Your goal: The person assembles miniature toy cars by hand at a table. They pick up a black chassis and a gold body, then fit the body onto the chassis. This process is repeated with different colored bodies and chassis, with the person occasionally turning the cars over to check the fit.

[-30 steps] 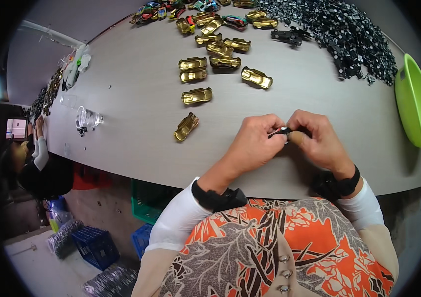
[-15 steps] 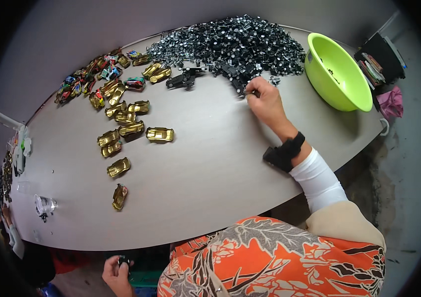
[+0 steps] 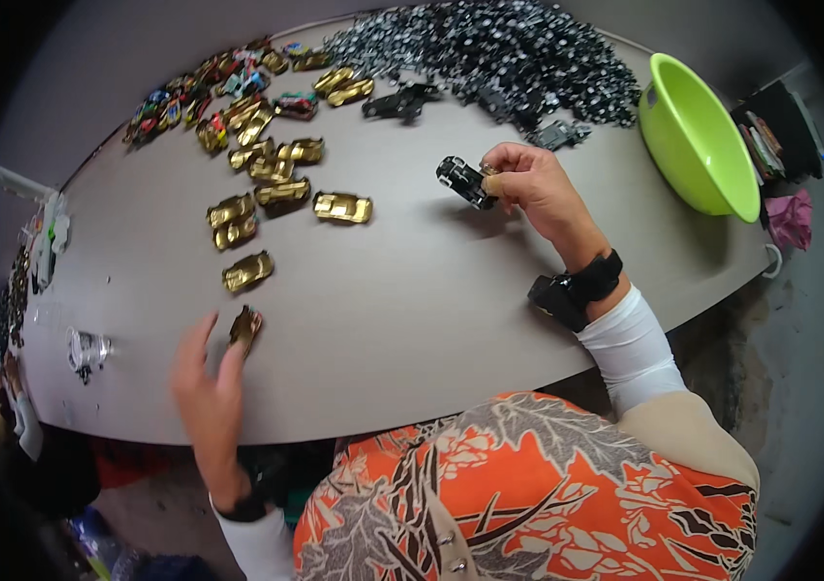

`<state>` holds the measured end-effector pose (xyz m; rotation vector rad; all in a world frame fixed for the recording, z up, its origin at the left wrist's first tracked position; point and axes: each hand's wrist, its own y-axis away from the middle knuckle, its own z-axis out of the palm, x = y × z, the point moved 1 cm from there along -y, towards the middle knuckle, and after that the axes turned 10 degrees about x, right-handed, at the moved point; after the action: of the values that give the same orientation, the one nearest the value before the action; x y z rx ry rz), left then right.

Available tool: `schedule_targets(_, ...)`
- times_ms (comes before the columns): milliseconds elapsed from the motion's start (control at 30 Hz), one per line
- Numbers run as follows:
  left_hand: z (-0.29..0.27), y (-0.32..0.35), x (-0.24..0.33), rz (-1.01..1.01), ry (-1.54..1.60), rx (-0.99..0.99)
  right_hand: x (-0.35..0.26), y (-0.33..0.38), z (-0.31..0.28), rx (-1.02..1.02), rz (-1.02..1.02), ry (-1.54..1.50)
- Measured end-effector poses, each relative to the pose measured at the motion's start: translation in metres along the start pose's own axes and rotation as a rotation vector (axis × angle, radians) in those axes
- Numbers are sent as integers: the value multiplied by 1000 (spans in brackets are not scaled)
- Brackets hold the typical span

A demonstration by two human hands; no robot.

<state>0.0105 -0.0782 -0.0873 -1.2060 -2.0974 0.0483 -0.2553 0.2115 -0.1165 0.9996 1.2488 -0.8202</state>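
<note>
Between the thumb and fingers of my right hand is a black toy car chassis, raised above the table and tilted. My left hand reaches over the table's near left part with thumb and forefinger spread. Just past its fingertips lies a gold toy car body, the nearest of a loose line of them. Farther up that line sit another gold car body and a gold car body lying apart to the right.
A big heap of small wheel-and-axle parts fills the back, with loose black chassis at its front. Coloured car bodies are piled at the back left. A lime-green basin stands at right, a clear cup at left.
My right hand has drawn back from the heap, bringing the chassis with it. My left hand has risen from below the table edge to the nearest gold body, no longer holding its small dark thing.
</note>
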Motion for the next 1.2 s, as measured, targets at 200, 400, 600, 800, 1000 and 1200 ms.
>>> schedule_targets(200, 40, -17, 20, 99, 60, -201, -12, 24, 23, -244, 94, 286)
schedule_targets(400, 84, -27, 86, -345, 775, -558, -25, 38, 44, -542, -122, 423)
schedule_targets(600, 110, -37, 100, -562, 1123, -887, -35, 35, 58, -425, -296, 315)
schedule_targets(800, 129, -43, 80, -831, 1446, -644, -23, 30, 52, -6, -314, 157)
schedule_targets(1000, 145, -47, 87, -945, 1716, -473, 2, 42, 79, -68, -203, 18)
schedule_targets(1200, 149, -45, 107, -833, 1885, -474, -1, 48, 93, 49, -345, 361)
